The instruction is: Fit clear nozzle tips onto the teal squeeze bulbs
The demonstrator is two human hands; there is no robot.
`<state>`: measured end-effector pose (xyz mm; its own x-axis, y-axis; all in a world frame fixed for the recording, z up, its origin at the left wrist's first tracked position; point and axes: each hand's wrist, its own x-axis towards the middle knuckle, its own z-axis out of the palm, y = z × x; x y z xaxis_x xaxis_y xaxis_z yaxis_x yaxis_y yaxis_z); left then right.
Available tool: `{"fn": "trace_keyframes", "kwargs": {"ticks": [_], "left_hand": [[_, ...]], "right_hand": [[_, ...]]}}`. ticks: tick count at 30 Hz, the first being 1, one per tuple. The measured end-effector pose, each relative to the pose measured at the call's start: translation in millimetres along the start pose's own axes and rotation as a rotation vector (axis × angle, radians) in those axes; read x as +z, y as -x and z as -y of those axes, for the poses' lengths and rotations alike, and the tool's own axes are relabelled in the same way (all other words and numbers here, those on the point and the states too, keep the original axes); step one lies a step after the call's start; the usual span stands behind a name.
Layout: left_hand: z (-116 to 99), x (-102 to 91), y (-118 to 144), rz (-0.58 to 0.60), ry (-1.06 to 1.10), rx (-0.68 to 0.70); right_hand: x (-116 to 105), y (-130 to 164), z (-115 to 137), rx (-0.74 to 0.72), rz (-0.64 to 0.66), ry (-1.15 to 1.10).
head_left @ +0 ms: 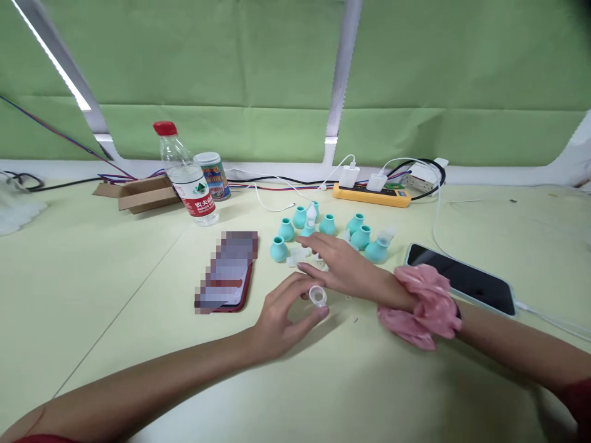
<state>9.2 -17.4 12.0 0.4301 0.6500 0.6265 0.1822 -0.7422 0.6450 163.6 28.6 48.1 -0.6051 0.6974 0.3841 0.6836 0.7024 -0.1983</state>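
"Take the clear cap (311, 296) as the middle of the dial. What has hold of it?"

"The left hand (281, 320). Its thumb and fingers are curled round in a loose pinch, and the cap sits between them with its round opening facing up."

"And the right hand (346, 261)?"

"At one o'clock, just beside the left one. The fingers are stretched out and slightly spread, with nothing gripped that I can see. I can't tell whether the fingertips touch the things beyond them."

"Which things?"

"A cluster of turquoise pots (278, 250), from about eleven round to one. Two have whitish clear pieces standing in their mouths, and more clear pieces (300, 255) lie on the table (369, 394) between the pots and the hands."

"What's on the right wrist?"

"A pink scrunchie (427, 298), at three o'clock. Just past it lies a dark-screened phone (480, 280) with a white cable plugged in."

"And over to the other side?"

"A phone in a red case (231, 277), between nine and ten. Farther off, between ten and eleven, a water bottle (198, 200) stands beside a tin (217, 178). The yellow power strip (364, 195) is out at one."
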Motion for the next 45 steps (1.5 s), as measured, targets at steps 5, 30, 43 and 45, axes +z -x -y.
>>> {"fn": "trace_keyframes", "kwargs": {"ticks": [5,30,43,45], "left_hand": [[2,-1.8,7,-0.066,-0.056,0.221],[-46,-31.4,-32,0.109,0.533,-0.588],[-43,-30.3,-26,0.134,0.009,-0.173],[-42,-30.5,-25,0.16,-0.002,-0.149]], "right_hand": [[24,-43,10,0.16,0.086,-0.093],[-37,58,28,0.028,-0.294,-0.202],[-25,58,29,0.129,-0.235,-0.316],[-27,57,30,0.22,-0.116,-0.439]]}}
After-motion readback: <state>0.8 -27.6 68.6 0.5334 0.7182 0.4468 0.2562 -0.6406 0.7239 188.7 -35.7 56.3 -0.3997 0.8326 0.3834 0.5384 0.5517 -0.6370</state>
